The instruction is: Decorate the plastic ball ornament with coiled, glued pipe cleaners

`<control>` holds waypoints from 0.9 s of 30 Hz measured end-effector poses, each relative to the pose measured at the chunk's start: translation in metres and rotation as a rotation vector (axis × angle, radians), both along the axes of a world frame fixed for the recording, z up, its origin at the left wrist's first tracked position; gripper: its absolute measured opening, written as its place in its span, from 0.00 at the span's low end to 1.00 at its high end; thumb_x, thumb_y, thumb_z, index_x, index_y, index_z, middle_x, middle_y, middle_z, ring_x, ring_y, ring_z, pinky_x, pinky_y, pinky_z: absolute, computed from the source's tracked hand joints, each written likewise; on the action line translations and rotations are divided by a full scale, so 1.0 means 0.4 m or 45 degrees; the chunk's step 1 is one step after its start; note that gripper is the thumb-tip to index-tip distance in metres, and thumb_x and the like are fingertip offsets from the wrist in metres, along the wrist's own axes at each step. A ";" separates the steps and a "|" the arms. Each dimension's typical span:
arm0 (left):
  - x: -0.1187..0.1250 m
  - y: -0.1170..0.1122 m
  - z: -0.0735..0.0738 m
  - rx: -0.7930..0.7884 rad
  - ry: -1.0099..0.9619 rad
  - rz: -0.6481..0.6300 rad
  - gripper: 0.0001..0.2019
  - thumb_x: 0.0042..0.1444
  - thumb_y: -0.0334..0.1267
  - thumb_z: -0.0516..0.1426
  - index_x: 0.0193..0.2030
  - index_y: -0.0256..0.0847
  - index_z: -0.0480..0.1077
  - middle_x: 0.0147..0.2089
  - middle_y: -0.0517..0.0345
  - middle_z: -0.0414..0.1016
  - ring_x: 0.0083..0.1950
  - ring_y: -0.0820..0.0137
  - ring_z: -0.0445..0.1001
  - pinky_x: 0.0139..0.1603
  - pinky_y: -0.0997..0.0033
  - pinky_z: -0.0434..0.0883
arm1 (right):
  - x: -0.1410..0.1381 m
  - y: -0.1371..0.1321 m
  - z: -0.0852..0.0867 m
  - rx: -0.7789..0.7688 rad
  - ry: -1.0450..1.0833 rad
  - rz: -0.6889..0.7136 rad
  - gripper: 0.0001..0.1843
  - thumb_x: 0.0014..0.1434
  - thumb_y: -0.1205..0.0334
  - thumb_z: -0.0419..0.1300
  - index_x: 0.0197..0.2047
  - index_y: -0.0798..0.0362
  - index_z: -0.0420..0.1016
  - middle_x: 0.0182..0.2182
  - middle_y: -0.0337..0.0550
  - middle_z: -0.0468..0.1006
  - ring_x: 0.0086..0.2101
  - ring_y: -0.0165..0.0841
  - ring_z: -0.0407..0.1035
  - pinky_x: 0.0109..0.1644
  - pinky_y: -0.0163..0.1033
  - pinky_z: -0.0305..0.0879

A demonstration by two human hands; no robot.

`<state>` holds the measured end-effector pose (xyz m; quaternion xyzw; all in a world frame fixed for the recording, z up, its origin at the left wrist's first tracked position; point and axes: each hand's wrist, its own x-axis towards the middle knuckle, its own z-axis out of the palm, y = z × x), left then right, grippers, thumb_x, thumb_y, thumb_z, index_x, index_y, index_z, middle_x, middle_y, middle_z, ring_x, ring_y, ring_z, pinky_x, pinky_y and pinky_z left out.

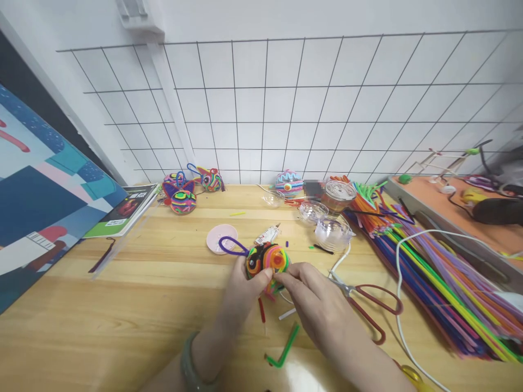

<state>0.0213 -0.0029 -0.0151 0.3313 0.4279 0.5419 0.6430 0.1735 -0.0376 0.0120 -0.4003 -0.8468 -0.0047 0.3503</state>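
Note:
A round ornament covered in coiled, many-coloured pipe cleaners (267, 256) is held a little above the table, with a purple loop (233, 245) sticking out to its left. My left hand (245, 286) wraps around its left and lower side, thumb on the front. Against its lower right side, my right hand (312, 288) pinches with thumb and forefinger; whatever lies between those fingertips is too small to make out. Below the hands lies a bent green pipe cleaner (288, 348), near a short red piece (262, 310).
Scissors (359, 291) lie open beside my right hand, near a white cable (398, 272). A glue gun (267, 234) and pink dish (220, 238) are behind the ornament. Pipe cleaner bundles (433, 272) fill the right. Finished ornaments (182, 198), clear plastic shells (333, 231) and a lidded cup (338, 196) stand farther back.

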 end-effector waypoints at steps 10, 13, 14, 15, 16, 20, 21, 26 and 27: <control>-0.003 -0.008 0.020 -0.059 0.047 -0.206 0.22 0.44 0.37 0.66 0.47 0.38 0.70 0.46 0.48 0.79 0.47 0.59 0.76 0.48 0.61 0.72 | 0.040 0.004 0.021 -0.202 -0.079 0.056 0.18 0.65 0.75 0.46 0.51 0.51 0.69 0.38 0.45 0.73 0.36 0.34 0.68 0.37 0.37 0.67; -0.006 -0.005 0.020 -0.066 0.070 -0.259 0.23 0.44 0.38 0.66 0.47 0.38 0.69 0.46 0.48 0.79 0.46 0.59 0.77 0.49 0.60 0.72 | 0.048 0.008 0.022 -0.207 -0.048 0.107 0.13 0.66 0.73 0.48 0.47 0.51 0.71 0.36 0.44 0.74 0.35 0.33 0.69 0.37 0.37 0.68; -0.007 -0.004 0.019 -0.058 0.074 -0.282 0.23 0.44 0.38 0.66 0.48 0.37 0.69 0.46 0.48 0.79 0.46 0.59 0.77 0.49 0.59 0.71 | 0.050 0.010 0.022 -0.219 -0.035 0.124 0.12 0.66 0.72 0.49 0.45 0.51 0.71 0.36 0.44 0.74 0.35 0.33 0.69 0.37 0.37 0.68; -0.009 -0.003 0.018 -0.047 0.080 -0.302 0.24 0.44 0.38 0.66 0.48 0.37 0.69 0.46 0.48 0.79 0.46 0.58 0.77 0.49 0.59 0.71 | 0.053 0.011 0.023 -0.230 -0.021 0.134 0.10 0.67 0.71 0.49 0.43 0.52 0.71 0.35 0.44 0.74 0.34 0.33 0.70 0.38 0.38 0.68; -0.011 -0.001 0.016 -0.032 0.090 -0.319 0.24 0.44 0.39 0.66 0.49 0.37 0.69 0.46 0.48 0.79 0.47 0.58 0.76 0.49 0.59 0.71 | 0.054 0.013 0.024 -0.239 -0.005 0.134 0.09 0.67 0.70 0.49 0.41 0.52 0.70 0.34 0.43 0.75 0.34 0.33 0.70 0.38 0.38 0.68; -0.020 0.003 0.003 0.036 0.175 -0.344 0.26 0.43 0.41 0.67 0.50 0.37 0.69 0.45 0.46 0.79 0.50 0.54 0.75 0.50 0.57 0.70 | 0.058 0.016 0.026 -0.293 0.063 0.120 0.06 0.67 0.67 0.53 0.37 0.51 0.68 0.31 0.40 0.76 0.32 0.32 0.71 0.37 0.37 0.68; -0.022 0.004 -0.001 0.053 0.202 -0.349 0.26 0.43 0.41 0.66 0.50 0.36 0.69 0.46 0.46 0.78 0.50 0.54 0.75 0.50 0.57 0.70 | 0.059 0.016 0.027 -0.306 0.080 0.117 0.05 0.66 0.67 0.53 0.37 0.51 0.68 0.32 0.40 0.76 0.33 0.32 0.72 0.37 0.37 0.68; -0.026 0.002 -0.011 0.126 0.295 -0.366 0.24 0.45 0.41 0.65 0.50 0.38 0.69 0.43 0.49 0.78 0.49 0.55 0.75 0.49 0.59 0.70 | 0.057 0.014 0.031 -0.304 0.158 0.052 0.04 0.64 0.66 0.56 0.36 0.51 0.68 0.28 0.38 0.76 0.29 0.31 0.72 0.32 0.34 0.69; -0.025 0.002 -0.010 0.130 0.302 -0.365 0.24 0.45 0.41 0.65 0.50 0.38 0.69 0.42 0.49 0.78 0.49 0.55 0.75 0.49 0.59 0.71 | 0.056 0.014 0.031 -0.309 0.173 0.037 0.04 0.64 0.65 0.56 0.35 0.51 0.69 0.27 0.38 0.75 0.27 0.30 0.72 0.30 0.34 0.69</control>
